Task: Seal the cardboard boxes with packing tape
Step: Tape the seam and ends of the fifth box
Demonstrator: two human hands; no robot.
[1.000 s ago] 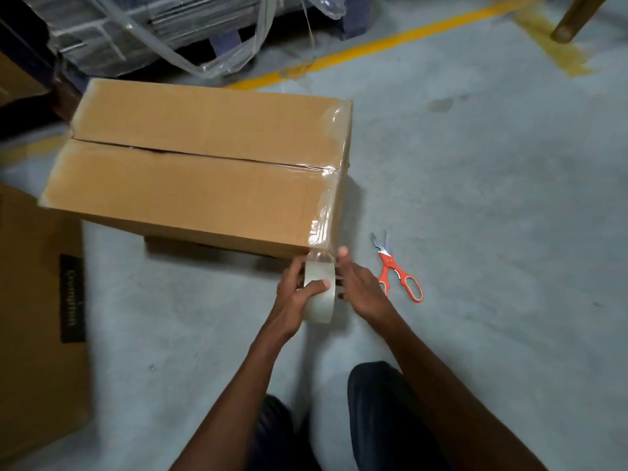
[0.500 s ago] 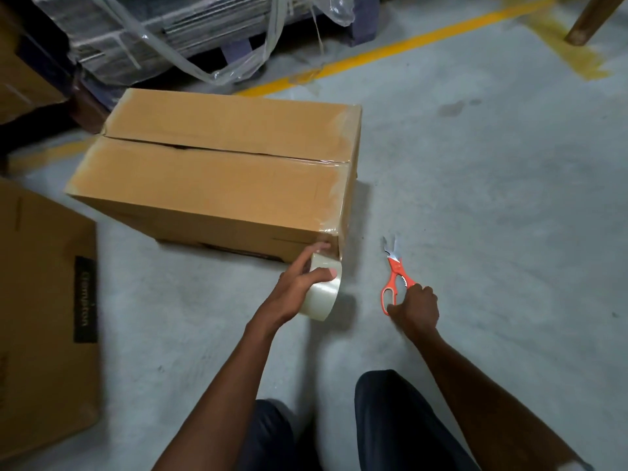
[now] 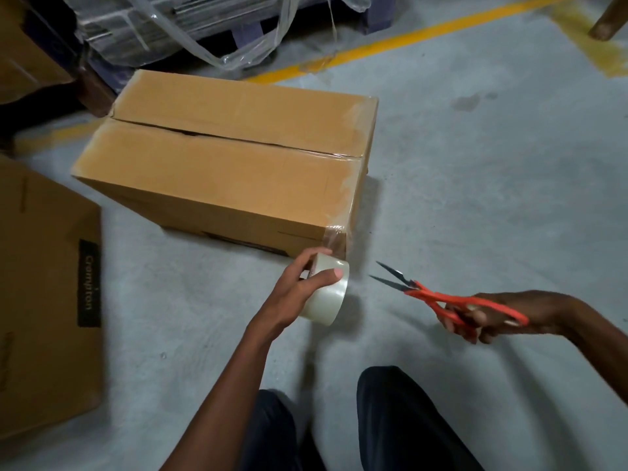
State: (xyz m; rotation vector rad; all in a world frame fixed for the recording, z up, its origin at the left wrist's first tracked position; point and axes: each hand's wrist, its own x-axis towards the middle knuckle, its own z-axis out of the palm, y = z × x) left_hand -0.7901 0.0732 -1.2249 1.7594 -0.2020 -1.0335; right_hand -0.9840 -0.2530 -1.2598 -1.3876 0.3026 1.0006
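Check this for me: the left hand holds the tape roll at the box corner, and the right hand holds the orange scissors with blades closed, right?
Not quite. In the head view the scissors in the right hand have their blades open, not closed. The rest stands: the left hand holds the tape roll at the box corner.

tape roll before box, scissors right

Left hand near centre, arm reaching forward from lower middle, fingers and thumb curled round tape roll, thumb on top. Right hand at right, forearm coming in from right edge, wrist bent, fingers through handles of orange scissors, blades parted, tips aimed left toward roll. Hands apart.
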